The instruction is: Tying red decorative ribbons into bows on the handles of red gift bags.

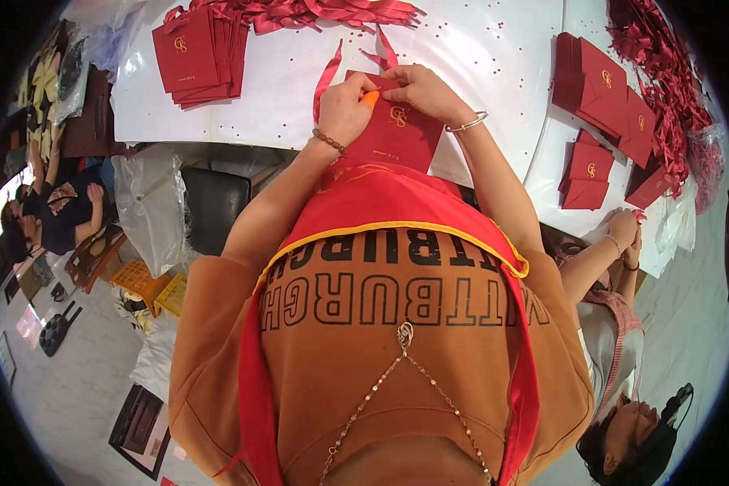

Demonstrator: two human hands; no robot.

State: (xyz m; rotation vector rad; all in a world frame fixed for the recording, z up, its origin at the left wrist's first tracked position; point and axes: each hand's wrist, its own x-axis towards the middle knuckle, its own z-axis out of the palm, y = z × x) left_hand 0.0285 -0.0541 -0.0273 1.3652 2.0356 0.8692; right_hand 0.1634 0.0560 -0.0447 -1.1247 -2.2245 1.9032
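Note:
A flat red paper bag [405, 134] with gold print lies in front of me on the white table, its lower part tucked under my red apron. My left hand [347, 109] is closed, pinching at the bag's upper edge; a small orange piece [370, 98] shows at its thumb, its kind unclear. With bent fingers my right hand [424, 91] grips the same edge, just right of the left. A red ribbon [328, 79] stands up beyond the hands, beside the bag's top. Exactly what lies between the fingertips is hidden.
Red bags [194, 57] are stacked at the far left, beside a heap of red ribbons [324, 12]. More bags [595, 85] and ribbons [664, 89] lie right, where another person's hands [624, 235] work. A black chair [216, 194] stands left, below the table edge.

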